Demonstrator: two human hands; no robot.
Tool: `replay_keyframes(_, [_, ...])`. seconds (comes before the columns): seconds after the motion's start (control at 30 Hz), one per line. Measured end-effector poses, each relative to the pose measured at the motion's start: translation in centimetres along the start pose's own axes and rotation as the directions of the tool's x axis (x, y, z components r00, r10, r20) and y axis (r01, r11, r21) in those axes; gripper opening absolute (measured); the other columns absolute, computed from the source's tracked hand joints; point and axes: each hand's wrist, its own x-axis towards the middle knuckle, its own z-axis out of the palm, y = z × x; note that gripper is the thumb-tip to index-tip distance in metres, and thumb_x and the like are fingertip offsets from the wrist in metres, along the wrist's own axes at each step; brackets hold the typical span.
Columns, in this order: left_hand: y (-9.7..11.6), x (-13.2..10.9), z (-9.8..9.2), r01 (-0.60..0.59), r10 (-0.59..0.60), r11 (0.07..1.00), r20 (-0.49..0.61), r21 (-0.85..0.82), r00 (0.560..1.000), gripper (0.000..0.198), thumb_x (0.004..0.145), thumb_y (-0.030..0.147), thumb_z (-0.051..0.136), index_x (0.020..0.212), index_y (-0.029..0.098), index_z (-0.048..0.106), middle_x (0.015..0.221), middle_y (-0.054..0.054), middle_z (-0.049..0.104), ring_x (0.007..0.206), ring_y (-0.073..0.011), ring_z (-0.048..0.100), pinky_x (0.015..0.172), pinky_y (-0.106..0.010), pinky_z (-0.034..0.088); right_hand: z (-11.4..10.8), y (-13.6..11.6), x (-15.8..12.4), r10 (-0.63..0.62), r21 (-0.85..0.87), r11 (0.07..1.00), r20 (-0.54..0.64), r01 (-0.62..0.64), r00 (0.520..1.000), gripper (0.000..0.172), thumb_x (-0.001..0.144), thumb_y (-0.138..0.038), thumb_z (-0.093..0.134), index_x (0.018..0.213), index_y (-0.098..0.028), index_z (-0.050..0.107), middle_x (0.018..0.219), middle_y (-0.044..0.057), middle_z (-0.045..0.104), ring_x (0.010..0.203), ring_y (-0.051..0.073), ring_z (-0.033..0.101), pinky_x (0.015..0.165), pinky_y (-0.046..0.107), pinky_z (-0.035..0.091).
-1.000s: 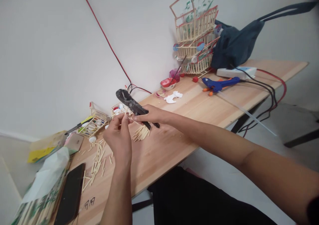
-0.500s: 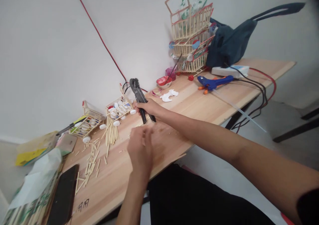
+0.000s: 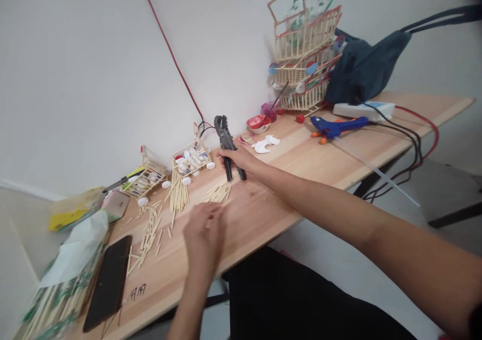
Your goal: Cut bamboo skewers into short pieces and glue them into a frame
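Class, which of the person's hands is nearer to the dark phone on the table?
Left. The left hand is to the right of the phone; the right hand, holding black pliers, is farther right and closer to the wall.

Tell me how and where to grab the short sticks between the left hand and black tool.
Pinch the short sticks across their middle, from above on the near side, by the left hand. They lie roughly side by side, so squeezing across them should gather them; the black tool hangs at the far side.
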Motion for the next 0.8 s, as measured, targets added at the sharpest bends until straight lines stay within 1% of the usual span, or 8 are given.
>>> replay_keyframes(0.07, [-2.5, 1.5, -3.0, 0.147, -0.132, 0.983, -0.133, 0.107, 0.982, 0.016, 0.078, 0.034, 0.062, 0.078, 0.02, 0.07, 0.08, -0.004, 0.07, 0.074, -0.0197, 0.062, 0.07, -0.03, 0.047, 0.0, 0.2, 0.1, -0.021, -0.035, 0.999, 0.006, 0.021, 1.0, 0.01, 0.08, -0.022, 0.057, 0.078, -0.014, 0.061, 0.061, 0.0, 0.062, 0.053, 0.011, 0.058, 0.054, 0.023, 0.047])
replay_keyframes(0.13, [-5.6, 2.7, -5.9, 0.281, -0.227, 0.939, -0.253, 0.2, 0.94, 0.018, 0.071, 0.034, 0.064, 0.073, 0.017, 0.07, 0.075, -0.006, 0.07, 0.069, -0.0209, 0.062, 0.067, -0.031, 0.045, 0.0, 0.3, 0.1, -0.033, -0.069, 0.997, 0.011, 0.034, 0.999, 0.01, 0.08, -0.023, 0.057, 0.078, -0.014, 0.061, 0.06, 0.0, 0.062, 0.054, 0.011, 0.058, 0.053, 0.023, 0.047])
replay_keyframes(0.23, [-10.0, 3.4, -9.4, 0.445, -0.384, 0.833, -0.236, 0.328, 0.893, 0.021, 0.069, 0.037, 0.063, 0.07, 0.017, 0.071, 0.064, -0.005, 0.068, 0.064, -0.0232, 0.061, 0.059, -0.031, 0.041, 0.1, 0.4, 0.0, -0.038, -0.093, 0.995, 0.023, 0.04, 0.999, 0.01, 0.079, -0.023, 0.058, 0.077, -0.014, 0.061, 0.061, 0.001, 0.062, 0.054, 0.011, 0.058, 0.053, 0.023, 0.048])
replay_keyframes(0.33, [-12.6, 2.8, -10.7, 0.495, -0.458, 0.73, -0.2, 0.472, 0.866, 0.025, 0.07, 0.041, 0.063, 0.073, 0.018, 0.072, 0.061, -0.006, 0.067, 0.063, -0.0252, 0.061, 0.057, -0.032, 0.038, 0.2, 0.6, 0.0, -0.043, -0.099, 0.994, 0.024, 0.045, 0.999, 0.011, 0.078, -0.024, 0.061, 0.075, -0.013, 0.061, 0.062, 0.002, 0.062, 0.054, 0.012, 0.058, 0.053, 0.024, 0.049])
replay_keyframes(0.43, [-13.0, 2.1, -10.5, 0.447, -0.426, 0.696, -0.177, 0.563, 0.887, 0.027, 0.075, 0.041, 0.059, 0.078, 0.018, 0.072, 0.07, -0.009, 0.069, 0.069, -0.0265, 0.063, 0.061, -0.033, 0.039, 0.3, 0.7, 0.1, -0.053, -0.095, 0.994, 0.027, 0.056, 0.998, 0.01, 0.079, -0.022, 0.061, 0.074, -0.013, 0.061, 0.062, 0.002, 0.062, 0.052, 0.011, 0.058, 0.053, 0.025, 0.049])
replay_keyframes(0.53, [-12.2, 1.9, -9.9, 0.387, -0.409, 0.596, -0.149, 0.704, 0.9, 0.026, 0.08, 0.038, 0.053, 0.083, 0.018, 0.07, 0.081, -0.013, 0.07, 0.075, -0.0291, 0.062, 0.06, -0.034, 0.037, 0.3, 0.7, 0.2, -0.037, -0.077, 0.996, 0.017, 0.038, 0.999, 0.007, 0.08, -0.018, 0.059, 0.076, -0.012, 0.061, 0.061, 0.001, 0.061, 0.051, 0.01, 0.057, 0.054, 0.024, 0.049])
replay_keyframes(0.67, [-10.5, 2.0, -8.9, 0.207, -0.34, 0.449, -0.048, 0.869, 0.939, 0.025, 0.085, 0.03, 0.044, 0.084, 0.017, 0.065, 0.09, -0.016, 0.066, 0.083, -0.0312, 0.06, 0.059, -0.034, 0.035, 0.4, 0.6, 0.1, -0.025, -0.077, 0.997, 0.012, 0.026, 1.0, 0.007, 0.079, -0.018, 0.06, 0.077, -0.012, 0.061, 0.06, 0.001, 0.061, 0.052, 0.01, 0.056, 0.054, 0.022, 0.049])
replay_keyframes(0.8, [-10.1, 2.0, -8.2, 0.079, -0.286, 0.359, 0.029, 0.93, 0.958, 0.022, 0.081, 0.028, 0.047, 0.09, 0.012, 0.06, 0.094, -0.019, 0.062, 0.09, -0.0331, 0.058, 0.064, -0.035, 0.039, 0.4, 0.4, -0.2, -0.031, -0.062, 0.998, 0.027, 0.033, 0.999, 0.007, 0.079, -0.019, 0.06, 0.076, -0.012, 0.061, 0.06, 0.001, 0.061, 0.052, 0.01, 0.057, 0.053, 0.023, 0.049])
